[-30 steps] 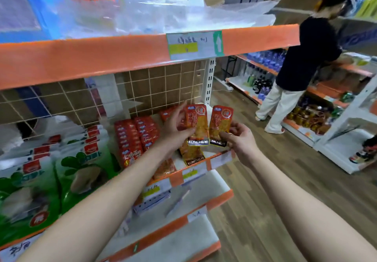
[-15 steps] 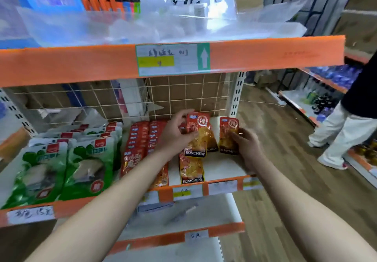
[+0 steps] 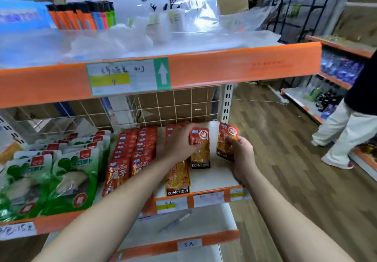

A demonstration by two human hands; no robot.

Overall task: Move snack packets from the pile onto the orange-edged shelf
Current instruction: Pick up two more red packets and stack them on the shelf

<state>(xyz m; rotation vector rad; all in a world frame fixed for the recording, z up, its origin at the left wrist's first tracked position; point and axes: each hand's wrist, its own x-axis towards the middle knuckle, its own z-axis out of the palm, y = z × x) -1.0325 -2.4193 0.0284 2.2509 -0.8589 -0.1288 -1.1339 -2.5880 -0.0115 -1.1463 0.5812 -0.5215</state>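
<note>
Red-orange glossy plastic snack packet [image 3: 201,153], KONCHEW label at bottom: held upright over white orange-edged shelf [image 3: 216,175]. Second matching packet [image 3: 225,141]: upright, just right. Third packet [image 3: 177,180]: flat near front edge.

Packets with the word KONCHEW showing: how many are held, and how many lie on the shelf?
Left-hand packet, held by the left hand: 1
Right-hand packet, held by the right hand: 1
Lying packet, on the orange-edged shelf: 1
Total: 3

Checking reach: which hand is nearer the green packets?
Left. The left hand sits right of the green packets, past the red packets; the right hand is farther right.
</note>
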